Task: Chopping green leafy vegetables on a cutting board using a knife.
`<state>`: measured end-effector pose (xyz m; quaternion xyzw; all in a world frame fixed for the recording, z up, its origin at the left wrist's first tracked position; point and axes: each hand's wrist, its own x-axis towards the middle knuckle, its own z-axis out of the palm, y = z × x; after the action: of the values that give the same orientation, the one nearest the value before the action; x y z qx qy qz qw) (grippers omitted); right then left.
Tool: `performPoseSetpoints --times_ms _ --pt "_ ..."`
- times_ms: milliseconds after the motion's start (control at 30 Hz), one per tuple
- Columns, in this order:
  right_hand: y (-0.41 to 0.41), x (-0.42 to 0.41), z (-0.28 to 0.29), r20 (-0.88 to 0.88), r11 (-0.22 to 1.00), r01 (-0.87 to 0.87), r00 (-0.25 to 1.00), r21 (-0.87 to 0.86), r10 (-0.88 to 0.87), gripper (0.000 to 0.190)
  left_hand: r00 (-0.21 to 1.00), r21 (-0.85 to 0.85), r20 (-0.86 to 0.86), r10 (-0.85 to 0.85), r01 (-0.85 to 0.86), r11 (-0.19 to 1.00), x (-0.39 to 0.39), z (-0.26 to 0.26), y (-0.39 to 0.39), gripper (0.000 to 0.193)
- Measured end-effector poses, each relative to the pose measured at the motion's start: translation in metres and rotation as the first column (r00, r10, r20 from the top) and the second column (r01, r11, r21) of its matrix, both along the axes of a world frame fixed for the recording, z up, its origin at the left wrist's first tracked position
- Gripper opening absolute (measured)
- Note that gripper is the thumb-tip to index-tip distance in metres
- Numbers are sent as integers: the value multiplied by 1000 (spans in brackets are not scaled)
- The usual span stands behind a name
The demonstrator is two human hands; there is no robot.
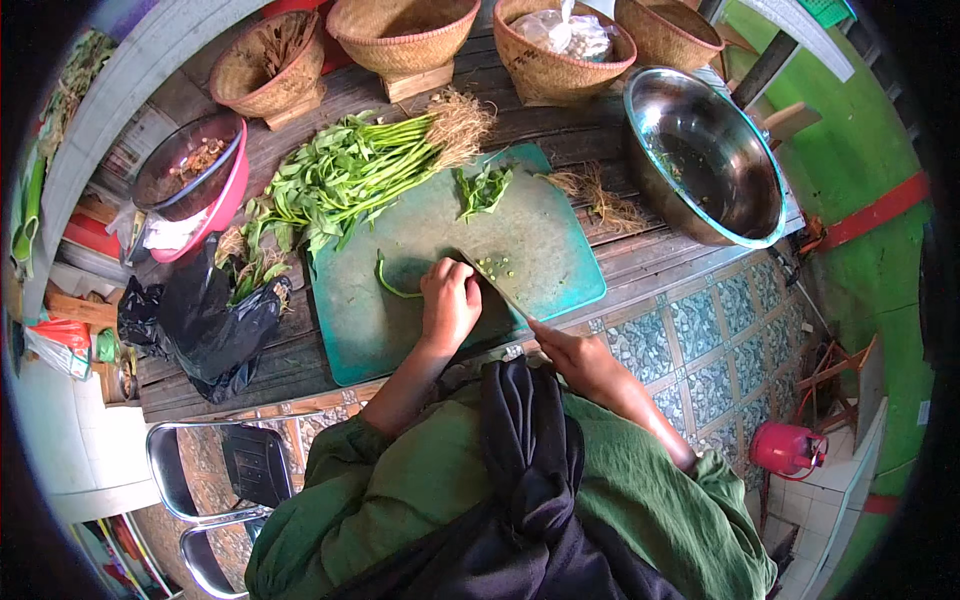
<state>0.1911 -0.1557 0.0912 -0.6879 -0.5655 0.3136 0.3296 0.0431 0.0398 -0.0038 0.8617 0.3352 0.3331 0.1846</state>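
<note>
My left hand (450, 300) is closed over a green stem (388, 280) on the green cutting board (352, 330), its curled end showing left of the knuckles. My right hand (574, 352) grips the handle of a kitchen knife (499, 289), whose blade lies close beside my left fingers. Small cut stem pieces (497, 264) are scattered right of the blade. A small pile of leaves (482, 190) rests on the board's far part. A large bunch of leafy green vegetables (352, 165) with stringy roots lies across the board's far left edge.
Loose roots (600, 196) and a large metal basin (705, 157) are at the right on the wooden table. Woven baskets (405, 45) line the far side. Left are a pink basin (232, 195) and a black plastic bag (217, 322). A pink gas cylinder (780, 448) stands at lower right.
</note>
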Motion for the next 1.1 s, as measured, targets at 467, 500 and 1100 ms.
performPoseSetpoints --times_ms 467,500,1100 --pt "-15 7 0 -37 997 -58 998 -53 57 40 999 26 33 15 -16 1000 -1 0 -1 14" --pt "-11 6 0 -35 997 -53 998 -54 51 40 999 10 38 6 -6 1000 1 1 0 13" --pt "-6 5 -15 -25 997 -65 997 52 66 40 999 42 -27 39 -38 998 -12 10 -9 13"
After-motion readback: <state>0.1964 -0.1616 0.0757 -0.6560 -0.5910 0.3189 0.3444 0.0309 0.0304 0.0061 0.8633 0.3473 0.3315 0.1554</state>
